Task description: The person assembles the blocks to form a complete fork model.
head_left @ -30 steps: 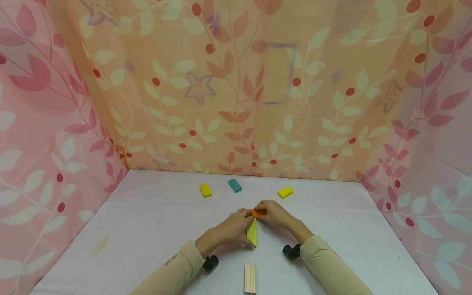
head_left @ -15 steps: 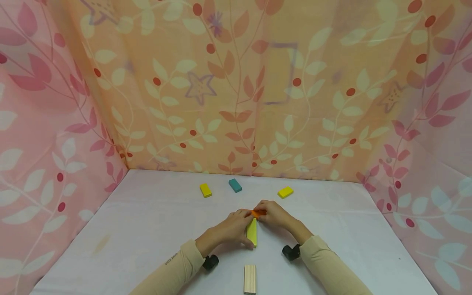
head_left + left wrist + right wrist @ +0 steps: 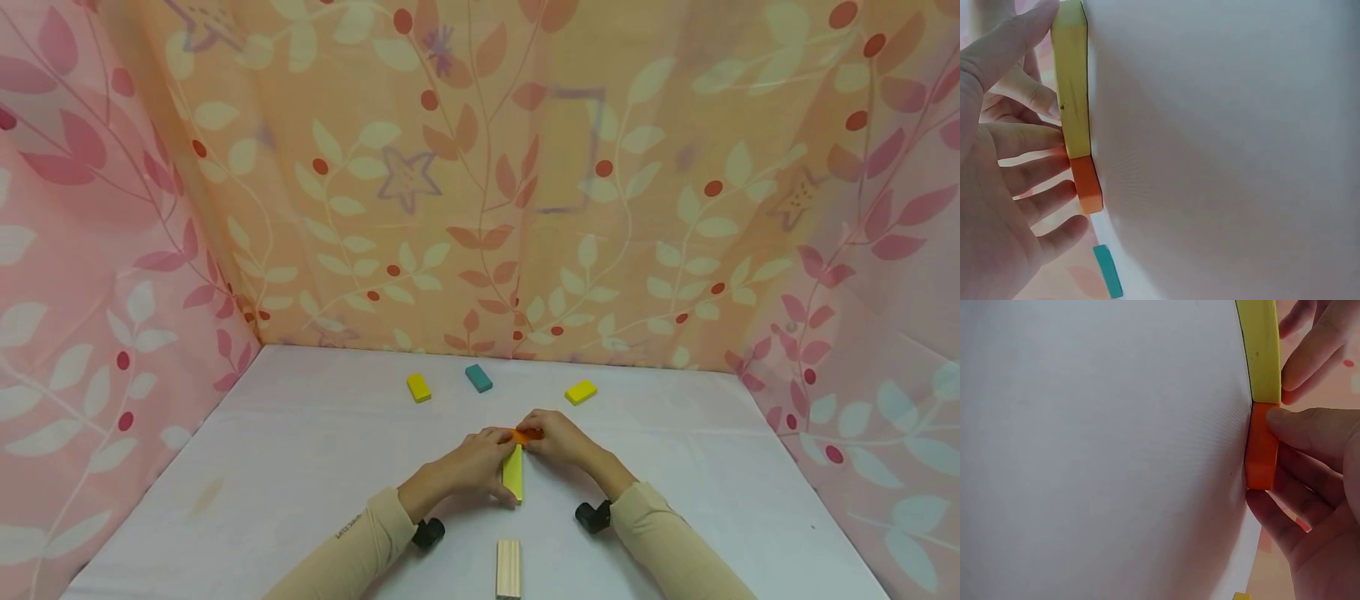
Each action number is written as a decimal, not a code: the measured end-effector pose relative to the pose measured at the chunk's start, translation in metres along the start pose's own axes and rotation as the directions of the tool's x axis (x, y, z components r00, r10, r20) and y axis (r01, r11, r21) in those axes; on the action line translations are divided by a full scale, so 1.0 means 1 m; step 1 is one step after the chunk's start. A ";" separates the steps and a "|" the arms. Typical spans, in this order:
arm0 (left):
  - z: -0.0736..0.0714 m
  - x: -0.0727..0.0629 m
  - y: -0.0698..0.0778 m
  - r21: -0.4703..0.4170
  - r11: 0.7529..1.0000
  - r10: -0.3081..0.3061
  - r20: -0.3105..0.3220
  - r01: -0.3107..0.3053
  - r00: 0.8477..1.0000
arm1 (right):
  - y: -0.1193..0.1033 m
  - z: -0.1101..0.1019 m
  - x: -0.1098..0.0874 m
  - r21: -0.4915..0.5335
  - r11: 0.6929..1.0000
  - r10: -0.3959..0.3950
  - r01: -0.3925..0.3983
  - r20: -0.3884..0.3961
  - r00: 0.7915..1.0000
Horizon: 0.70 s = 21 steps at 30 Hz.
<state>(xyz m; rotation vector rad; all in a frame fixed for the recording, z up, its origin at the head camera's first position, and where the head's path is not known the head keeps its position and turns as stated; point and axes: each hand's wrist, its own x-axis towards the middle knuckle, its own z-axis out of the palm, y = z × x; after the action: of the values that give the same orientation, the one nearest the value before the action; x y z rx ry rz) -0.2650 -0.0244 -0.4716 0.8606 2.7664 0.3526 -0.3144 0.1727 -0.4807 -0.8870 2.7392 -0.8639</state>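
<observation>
A pale yellow wooden block (image 3: 512, 477) lies lengthwise on the white table, its far end meeting an orange block (image 3: 520, 436) turned crosswise. My left hand (image 3: 472, 462) holds the yellow block from the left, thumb at its near end and fingers along its side towards the orange block. From the right, my right hand (image 3: 558, 435) pinches the orange block between thumb and fingers. In the right wrist view, the orange block (image 3: 1261, 450) touches the yellow block (image 3: 1263, 353). Part of the orange block is hidden by fingers in the head view.
A plain wooden block (image 3: 508, 568) lies near the front edge. Farther back are a bright yellow block (image 3: 419, 387), a teal block (image 3: 478, 377) and another yellow block (image 3: 581, 392). Patterned cloth walls (image 3: 480, 208) stand at the back and both sides of the table.
</observation>
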 end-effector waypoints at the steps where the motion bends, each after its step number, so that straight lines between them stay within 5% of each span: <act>1: 0.000 0.000 0.000 -0.002 1.000 -0.001 0.001 0.001 1.000 | 0.000 0.000 0.000 0.001 1.000 0.008 -0.008 -0.002 1.000; 21: -0.003 0.004 -0.001 0.065 0.998 -0.004 -0.011 0.005 1.000 | 0.001 0.004 -0.003 -0.031 0.999 0.017 -0.017 -0.013 1.000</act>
<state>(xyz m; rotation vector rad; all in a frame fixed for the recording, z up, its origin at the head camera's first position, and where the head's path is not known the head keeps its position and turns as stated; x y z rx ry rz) -0.2693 -0.0238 -0.4697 0.8695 2.8040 0.2688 -0.3112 0.1728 -0.4848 -0.8650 2.7746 -0.8288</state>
